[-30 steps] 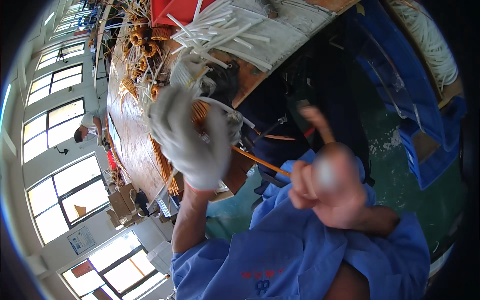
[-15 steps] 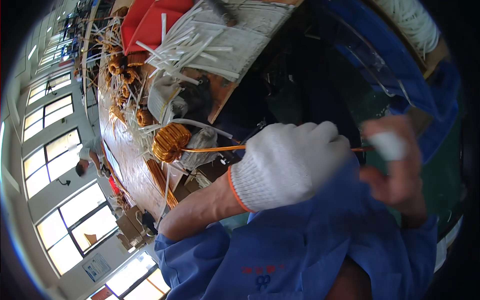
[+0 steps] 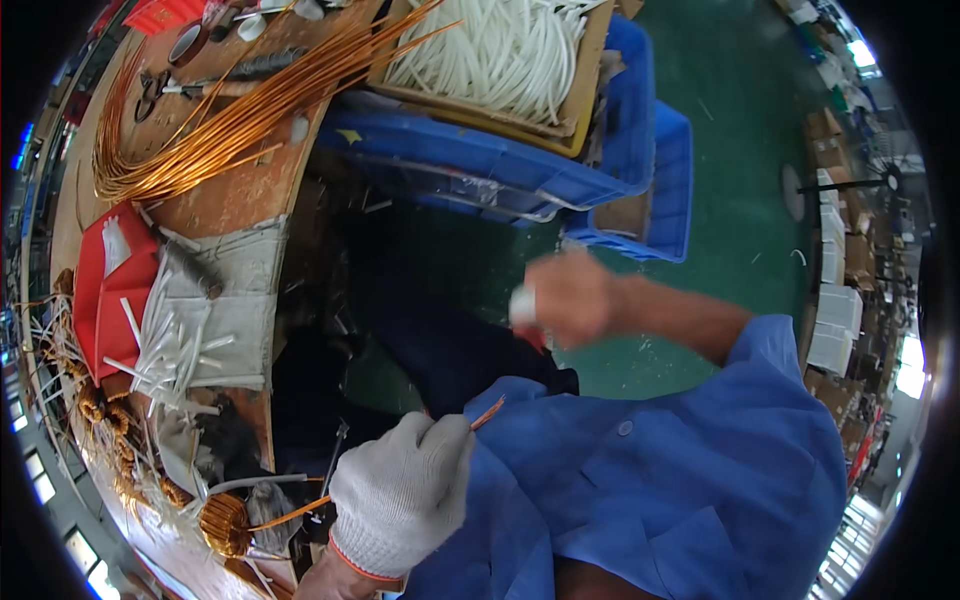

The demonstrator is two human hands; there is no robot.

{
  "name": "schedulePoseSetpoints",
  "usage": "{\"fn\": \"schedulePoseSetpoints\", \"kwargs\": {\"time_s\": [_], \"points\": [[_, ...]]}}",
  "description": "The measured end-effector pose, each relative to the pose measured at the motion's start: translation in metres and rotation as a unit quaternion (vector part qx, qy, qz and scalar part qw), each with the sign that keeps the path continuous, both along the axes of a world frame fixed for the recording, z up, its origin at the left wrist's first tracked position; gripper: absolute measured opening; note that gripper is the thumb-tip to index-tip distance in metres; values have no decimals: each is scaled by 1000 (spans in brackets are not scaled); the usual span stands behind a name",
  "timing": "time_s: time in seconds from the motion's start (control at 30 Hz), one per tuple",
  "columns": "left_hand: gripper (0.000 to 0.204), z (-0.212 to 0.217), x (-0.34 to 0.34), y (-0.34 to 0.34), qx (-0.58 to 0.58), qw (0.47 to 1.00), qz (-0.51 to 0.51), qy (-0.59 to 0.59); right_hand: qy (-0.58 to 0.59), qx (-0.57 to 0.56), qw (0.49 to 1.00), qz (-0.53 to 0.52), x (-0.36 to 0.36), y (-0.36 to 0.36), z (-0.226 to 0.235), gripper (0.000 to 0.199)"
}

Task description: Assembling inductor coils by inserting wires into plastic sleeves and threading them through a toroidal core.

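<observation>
My left hand (image 3: 400, 495), in a white knit glove, is closed on a bundle of copper wire (image 3: 487, 413) whose end sticks out past the fingers toward my blue jacket. The wire runs back to a small wound copper coil (image 3: 225, 525) at the bench edge on the lower left. My right hand (image 3: 570, 295) is bare, raised above the dark gap beside the bench and apart from the wire. It grips a small white and red object (image 3: 523, 312), too blurred to name.
A long loop of copper wire (image 3: 220, 120) lies on the wooden bench (image 3: 215, 205). A cardboard box of white tubing (image 3: 500, 50) sits in blue crates (image 3: 625, 150). A red tray (image 3: 105, 265) and cut white sleeves on grey cloth (image 3: 215, 310) lie left. Green floor (image 3: 740, 150) lies right.
The view has swung toward the crates and floor. My gloved left hand has slid down the wire toward the coil. My right hand has pulled off the wire and risen.
</observation>
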State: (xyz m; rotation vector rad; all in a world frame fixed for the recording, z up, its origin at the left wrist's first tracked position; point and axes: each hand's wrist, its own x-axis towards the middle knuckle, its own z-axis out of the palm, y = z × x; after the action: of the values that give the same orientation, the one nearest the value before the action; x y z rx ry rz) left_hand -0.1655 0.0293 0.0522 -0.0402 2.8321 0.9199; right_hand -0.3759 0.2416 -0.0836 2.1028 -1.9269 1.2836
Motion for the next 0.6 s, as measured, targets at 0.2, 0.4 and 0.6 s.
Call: {"fn": "schedulePoseSetpoints", "kwargs": {"time_s": [0.2,0.4,0.6], "points": [[17,0,4,-2,12,1000,16,24,142,120,946,-264,-189,-59,-69,10],[11,-19,24,-7,45,994,-4,100,261,268,906,-200,-305,-49,-134,21],[17,-9,24,-15,21,999,16,-40,209,142,964,-83,-256,-96,-82,18]]}}
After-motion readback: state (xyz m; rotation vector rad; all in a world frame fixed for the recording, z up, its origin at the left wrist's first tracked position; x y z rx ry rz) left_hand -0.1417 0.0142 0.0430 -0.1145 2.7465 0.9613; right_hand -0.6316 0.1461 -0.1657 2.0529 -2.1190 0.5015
